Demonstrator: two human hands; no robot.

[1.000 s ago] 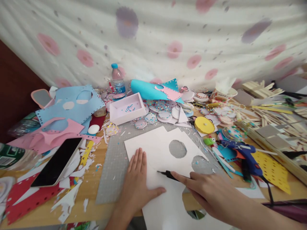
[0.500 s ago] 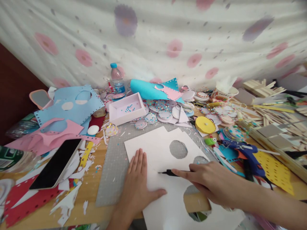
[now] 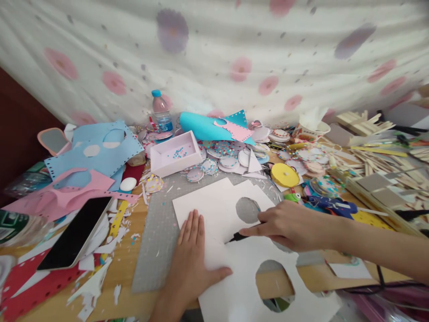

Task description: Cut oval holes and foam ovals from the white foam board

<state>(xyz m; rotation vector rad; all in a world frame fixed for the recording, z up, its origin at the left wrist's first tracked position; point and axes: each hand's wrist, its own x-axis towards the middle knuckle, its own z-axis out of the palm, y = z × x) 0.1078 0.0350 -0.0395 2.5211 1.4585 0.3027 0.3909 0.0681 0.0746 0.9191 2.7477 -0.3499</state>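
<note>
A white sheet of board [image 3: 201, 199] with round holes cut through it lies over a grey cutting mat [image 3: 152, 250] and past the table's front edge. Pressed flat on its left side is my left hand [image 3: 191, 255], fingers stretched out and thumb spread to the right. My right hand [image 3: 284, 226] grips a black craft knife [image 3: 238, 236], index finger along the handle. The knife's tip meets the board between the holes, just right of my left fingers. My right forearm hides part of the board's right edge.
Behind the mat stand a white box [image 3: 176, 154] with confetti and many decorated discs. A phone [image 3: 77, 232] and paper scraps lie left. On the right are a yellow disc [image 3: 284, 175], a blue glue gun [image 3: 331, 205] and wooden sticks [image 3: 372, 163].
My right hand has moved up, and its forearm has swung higher. The knife tip has shifted slightly right, with the handle now slanting upward. My left hand stays in place.
</note>
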